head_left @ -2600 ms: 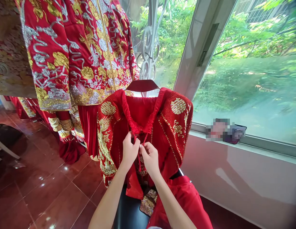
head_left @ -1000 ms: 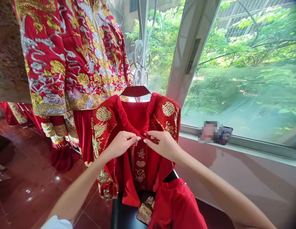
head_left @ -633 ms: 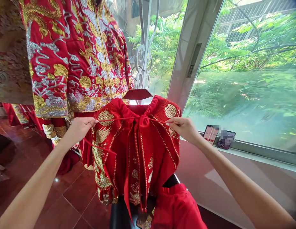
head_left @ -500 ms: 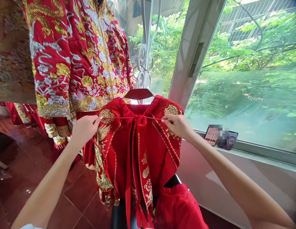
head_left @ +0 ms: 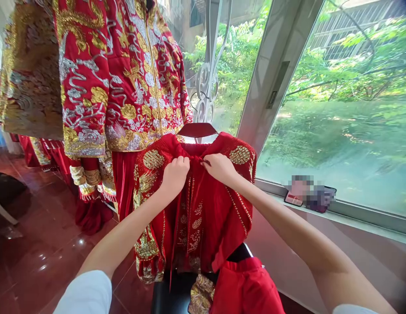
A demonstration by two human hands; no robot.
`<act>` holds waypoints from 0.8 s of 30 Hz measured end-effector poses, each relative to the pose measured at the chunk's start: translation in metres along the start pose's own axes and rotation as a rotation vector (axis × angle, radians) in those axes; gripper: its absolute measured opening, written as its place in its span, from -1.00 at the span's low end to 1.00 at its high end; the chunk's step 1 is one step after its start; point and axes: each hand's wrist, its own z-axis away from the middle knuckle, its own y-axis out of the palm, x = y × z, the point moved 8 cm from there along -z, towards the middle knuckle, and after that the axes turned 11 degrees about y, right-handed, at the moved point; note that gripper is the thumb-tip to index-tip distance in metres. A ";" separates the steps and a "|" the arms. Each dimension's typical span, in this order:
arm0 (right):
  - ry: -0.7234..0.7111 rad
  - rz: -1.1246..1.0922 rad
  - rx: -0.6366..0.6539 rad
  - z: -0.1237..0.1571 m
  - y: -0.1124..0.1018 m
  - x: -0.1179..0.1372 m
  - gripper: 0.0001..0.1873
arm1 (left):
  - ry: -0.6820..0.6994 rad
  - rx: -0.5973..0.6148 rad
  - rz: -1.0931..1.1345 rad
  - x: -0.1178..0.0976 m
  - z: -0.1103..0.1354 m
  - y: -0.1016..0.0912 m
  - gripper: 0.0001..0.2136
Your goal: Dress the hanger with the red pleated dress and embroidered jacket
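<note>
A red garment with gold embroidery and beaded edging (head_left: 237, 209) hangs in front of me on a dark red hanger (head_left: 198, 129). My left hand (head_left: 176, 174) is closed at the left of its front neck opening, knuckles up. Just to the right, my right hand (head_left: 219, 168) pinches the same gathered neckline, thumb and fingers curled in. A small strip of red cloth shows between the two hands. Whether the thin cord is also in my fingers is hidden. Below the hands, narrow embroidered front panels (head_left: 194, 222) hang down.
A heavily embroidered red, gold and silver jacket (head_left: 134, 87) hangs behind on the left, with more garments beyond it. Two phones lean on the window sill (head_left: 353, 218) at right. Red folded cloth (head_left: 245, 283) lies on a black surface (head_left: 165, 296) below.
Both hands have come inward from wide apart to the middle of the neckline. The thin red cord, stretched straight between them before, is no longer seen taut. The view has shifted slightly left.
</note>
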 end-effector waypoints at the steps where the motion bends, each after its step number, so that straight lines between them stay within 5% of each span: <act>1: 0.007 -0.076 -0.005 -0.001 -0.002 -0.002 -0.78 | -0.035 0.001 0.082 0.006 0.000 0.001 -0.76; 6: 0.292 -0.848 0.171 0.001 0.002 -0.017 -0.84 | -0.110 -0.164 0.768 0.021 -0.002 -0.010 -0.90; 9: 0.499 -1.146 0.312 0.010 0.011 -0.019 -0.80 | -0.129 -0.235 0.961 0.024 -0.003 -0.018 -0.92; 16: 0.214 -0.820 0.087 0.002 -0.026 -0.047 -0.64 | -0.112 -0.365 1.039 0.053 -0.006 -0.024 -0.84; 22: 0.461 -0.933 0.347 -0.003 -0.007 -0.069 -0.93 | 0.046 -0.068 1.020 0.052 0.001 -0.029 -0.90; 24: 0.414 -0.845 0.507 0.000 -0.006 -0.065 -0.82 | 0.029 0.041 0.882 0.054 0.008 -0.034 -0.89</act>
